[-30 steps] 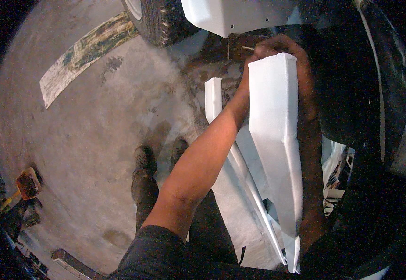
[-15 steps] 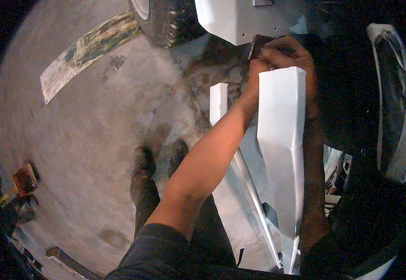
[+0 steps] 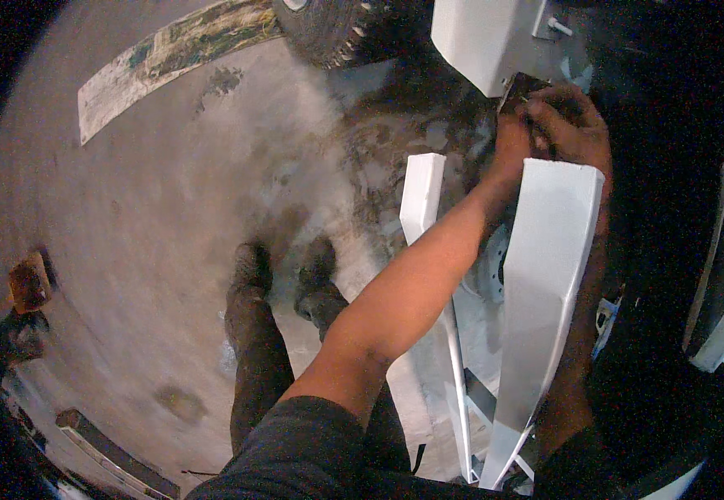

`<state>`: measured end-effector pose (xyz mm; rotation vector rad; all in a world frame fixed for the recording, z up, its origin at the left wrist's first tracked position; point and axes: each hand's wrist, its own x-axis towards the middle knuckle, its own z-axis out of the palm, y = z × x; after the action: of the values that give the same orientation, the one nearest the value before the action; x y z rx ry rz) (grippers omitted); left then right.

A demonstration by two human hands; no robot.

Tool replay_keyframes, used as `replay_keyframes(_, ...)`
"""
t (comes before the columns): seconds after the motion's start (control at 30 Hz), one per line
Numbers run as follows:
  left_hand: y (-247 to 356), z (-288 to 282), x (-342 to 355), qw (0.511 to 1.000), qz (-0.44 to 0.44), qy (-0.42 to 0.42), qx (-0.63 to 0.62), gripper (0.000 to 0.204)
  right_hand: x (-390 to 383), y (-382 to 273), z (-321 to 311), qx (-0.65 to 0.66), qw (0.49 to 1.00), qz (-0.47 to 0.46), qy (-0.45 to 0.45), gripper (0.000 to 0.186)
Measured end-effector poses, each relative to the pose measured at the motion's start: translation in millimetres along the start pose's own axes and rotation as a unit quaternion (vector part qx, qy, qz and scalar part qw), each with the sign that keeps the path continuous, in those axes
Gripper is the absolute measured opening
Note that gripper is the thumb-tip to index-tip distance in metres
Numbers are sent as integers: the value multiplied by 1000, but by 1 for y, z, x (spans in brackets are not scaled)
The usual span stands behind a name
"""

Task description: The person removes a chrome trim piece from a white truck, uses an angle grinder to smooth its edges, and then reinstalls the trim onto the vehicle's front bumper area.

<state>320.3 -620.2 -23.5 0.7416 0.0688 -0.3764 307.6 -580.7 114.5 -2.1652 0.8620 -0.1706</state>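
Both my hands meet under the lower edge of a light grey metal panel [image 3: 472,42] at the upper right. My left hand [image 3: 515,140] is curled, its fingers partly hidden in shadow, close below a small dark flat piece [image 3: 525,87]. Bent fingers press together on my right hand [image 3: 577,127], just right of the left; whatever lies between them is too small to make out. A wide white metal beam [image 3: 552,237] stands between my forearms, its squared end just below the hands. Left of it runs a narrower white bar [image 3: 423,192], passing behind my left forearm.
A bolt [image 3: 559,27] sticks out of the panel. Beside the panel, a black tire [image 3: 337,33] rests near a long worn board [image 3: 170,50] on the stained concrete floor [image 3: 154,233]. An orange-brown block [image 3: 30,283] lies far left. A dark curved part [image 3: 716,267] is far right.
My view has shifted, so panel, beam and hands appear farther right and lower. The bolt on the panel has come into sight. My hands stay together by the dark piece.
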Motion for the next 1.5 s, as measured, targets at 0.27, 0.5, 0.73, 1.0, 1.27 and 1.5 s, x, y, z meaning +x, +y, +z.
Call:
replay_keyframes(0.27, 45, 6, -31, 994, -77, -54, -51, 28, -16, 1, -13, 82, 995, 30, 46, 17)
replay_keyframes(0.5, 30, 16, -62, 998, 19, -49, -43, 22, -20, 12, -34, -209, 946, -246, -21, 17)
replay_keyframes(0.73, -73, -3, -23, 868, 128, -142, 459, 25, -12, -2, 5, -69, 997, 16, -31, 25)
replay_keyframes(1.0, 19, -23, -39, 949, -93, -154, 260, 50, 3, 155, -108, 79, 989, 68, -100, 35)
replay_keyframes(1.27, 31, -3, -35, 976, -58, -154, 141, 52, -11, 122, -120, -6, 998, 52, 34, 35)
replay_keyframes(1.5, 47, 9, -14, 978, 14, -146, 149, 57, 67, 103, -118, -67, 995, -57, 39, 35)
